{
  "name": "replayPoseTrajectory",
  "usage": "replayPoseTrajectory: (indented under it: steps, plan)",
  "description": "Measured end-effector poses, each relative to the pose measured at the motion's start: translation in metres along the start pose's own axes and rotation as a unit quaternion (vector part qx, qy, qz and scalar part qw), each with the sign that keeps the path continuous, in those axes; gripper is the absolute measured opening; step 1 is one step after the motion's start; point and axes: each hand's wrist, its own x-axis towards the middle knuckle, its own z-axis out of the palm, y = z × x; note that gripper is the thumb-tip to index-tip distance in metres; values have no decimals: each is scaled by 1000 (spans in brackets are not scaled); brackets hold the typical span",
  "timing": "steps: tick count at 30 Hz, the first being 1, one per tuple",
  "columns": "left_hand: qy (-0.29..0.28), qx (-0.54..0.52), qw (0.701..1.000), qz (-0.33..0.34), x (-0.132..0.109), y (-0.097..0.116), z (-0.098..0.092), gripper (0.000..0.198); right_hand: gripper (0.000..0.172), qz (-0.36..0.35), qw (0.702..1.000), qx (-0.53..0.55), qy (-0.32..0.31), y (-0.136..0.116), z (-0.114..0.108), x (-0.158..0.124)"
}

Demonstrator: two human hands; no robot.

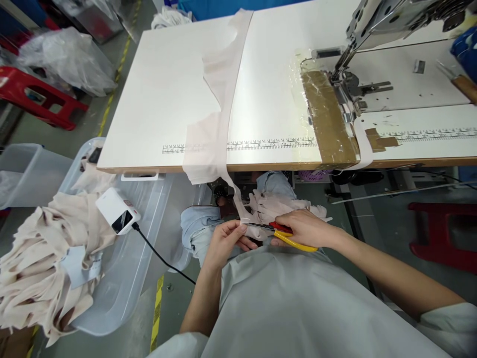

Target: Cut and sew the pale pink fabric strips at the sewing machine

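A sewing workshop: an industrial sewing machine (372, 40) upper right, cut fabric pieces (55, 248) heaped lower left, floor marked with yellow tape (157, 311).

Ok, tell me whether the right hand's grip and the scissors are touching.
Touching. The head view shows the right hand's grip closed around the red-and-yellow-handled scissors.

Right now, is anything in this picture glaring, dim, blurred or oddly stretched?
Head view: soft glare on the white tabletop and glints on the brown tape; dimmer beneath the tabletop. In the same head view, left hand, right hand and scissors look fairly sharp; toward the edges, things seem stretched and leaning, probably from a wide lens.
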Motion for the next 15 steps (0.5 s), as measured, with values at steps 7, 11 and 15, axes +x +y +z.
replayPoseTrajectory:
  steps: [7,11,15]
  plan:
    - [-7,-2,1000,-14,1,4,2,48,52,5,1000,-3,11,-5,1,5]
    - [-4,9,1000,-10,3,2,6,47,54,14,997,78,22,-3,6,6]
    - [-57,42,997,-13,8,4,22,52,48,-45,968,217,114,-8,10,8]
